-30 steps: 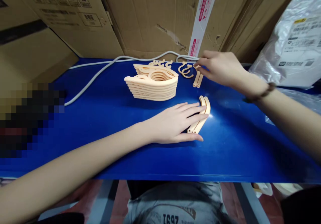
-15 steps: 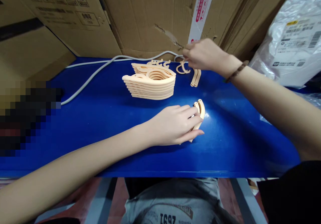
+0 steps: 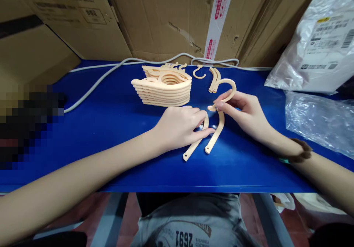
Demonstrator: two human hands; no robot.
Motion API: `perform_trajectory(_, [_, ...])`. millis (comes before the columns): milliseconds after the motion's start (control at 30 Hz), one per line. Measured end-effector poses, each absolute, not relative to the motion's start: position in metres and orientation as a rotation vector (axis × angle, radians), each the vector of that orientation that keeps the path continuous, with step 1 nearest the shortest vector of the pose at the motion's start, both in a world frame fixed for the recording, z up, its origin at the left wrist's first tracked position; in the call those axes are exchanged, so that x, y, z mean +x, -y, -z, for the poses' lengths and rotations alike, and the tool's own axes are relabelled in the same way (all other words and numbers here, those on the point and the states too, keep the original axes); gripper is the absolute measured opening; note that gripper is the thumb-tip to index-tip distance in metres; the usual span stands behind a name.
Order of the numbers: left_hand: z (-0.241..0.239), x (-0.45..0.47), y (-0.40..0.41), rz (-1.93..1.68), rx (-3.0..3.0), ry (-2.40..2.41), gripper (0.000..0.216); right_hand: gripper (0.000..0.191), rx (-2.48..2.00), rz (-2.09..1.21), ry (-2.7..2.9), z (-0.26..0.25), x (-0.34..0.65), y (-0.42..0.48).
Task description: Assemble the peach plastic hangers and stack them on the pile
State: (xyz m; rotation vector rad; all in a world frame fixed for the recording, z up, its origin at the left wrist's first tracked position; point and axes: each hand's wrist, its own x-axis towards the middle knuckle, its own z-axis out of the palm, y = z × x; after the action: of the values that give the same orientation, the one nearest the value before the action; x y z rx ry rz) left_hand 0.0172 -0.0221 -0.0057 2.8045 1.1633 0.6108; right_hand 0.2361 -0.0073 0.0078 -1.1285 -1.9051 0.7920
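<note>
My right hand (image 3: 243,110) pinches a cream plastic hanger hook (image 3: 233,88) between thumb and fingers, its curve pointing up and its small base low. My left hand (image 3: 184,127) is closed round one curved hanger arm (image 3: 193,148), whose lower end with a small hole rests near the table. A second curved hanger arm (image 3: 215,138) lies just right of it, under the hook's base and beside my left thumb. Beyond my left hand stands a stack of folded cream hangers (image 3: 166,93), with several hooks (image 3: 174,67) sticking out behind it.
Another loose hook (image 3: 198,72) and a pair of hanger arms (image 3: 214,80) lie at the back of the blue table (image 3: 116,129). A white cable (image 3: 96,89) runs along cardboard boxes (image 3: 166,21). Plastic-wrapped parcels (image 3: 312,51) sit at the right.
My right hand has come back from the rear of the table with one hook. The two hanger arms under my left hand, formerly together, are now spread apart.
</note>
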Motion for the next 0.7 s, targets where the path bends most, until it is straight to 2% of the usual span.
perform_trajectory(167, [0.002, 0.019, 0.021, -0.432, 2.502, -1.269, 0.032, 0.025, -1.154, -0.916, 1.794, -0.001, 0.24, -0.005])
perform_trajectory(333, [0.001, 0.017, 0.023, -0.376, 2.574, -1.253, 0.011, 0.024, -1.188, -1.045, 1.7, 0.004, 0.244, -0.01])
perform_trajectory(567, [0.002, 0.016, 0.022, -0.424, 2.669, -1.228, 0.02, 0.019, -1.163, -1.104, 1.63, 0.005, 0.244, -0.011])
perform_trajectory(700, [-0.002, 0.017, 0.023, -0.317, 2.651, -1.267, 0.022, 0.036, -1.118, -1.194, 1.515, 0.006, 0.246, -0.013])
